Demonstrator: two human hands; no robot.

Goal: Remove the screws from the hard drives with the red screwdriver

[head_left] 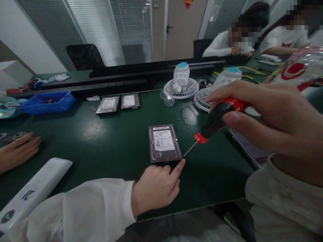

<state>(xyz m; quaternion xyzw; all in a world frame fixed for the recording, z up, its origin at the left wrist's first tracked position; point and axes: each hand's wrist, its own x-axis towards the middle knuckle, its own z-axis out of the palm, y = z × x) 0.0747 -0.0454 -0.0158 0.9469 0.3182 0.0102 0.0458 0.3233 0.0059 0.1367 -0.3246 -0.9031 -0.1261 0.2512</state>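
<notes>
A hard drive [164,143] lies label-up on the green table [113,144] in front of me. My left hand [156,186] rests on the table just below it, fingers curled and the forefinger touching the drive's near right corner. My right hand [272,114] grips a red and black screwdriver [217,122]. Its thin tip points down-left and meets the drive's near right corner, beside my fingertip.
Two more hard drives [108,104] [130,101] lie farther back. Small white fans [181,82] [222,84] and a clear cup [167,97] stand behind. A blue bin [47,102] sits far left. Another person's hand [16,151] rests at left, near a white device [32,191]. Two people sit at back right.
</notes>
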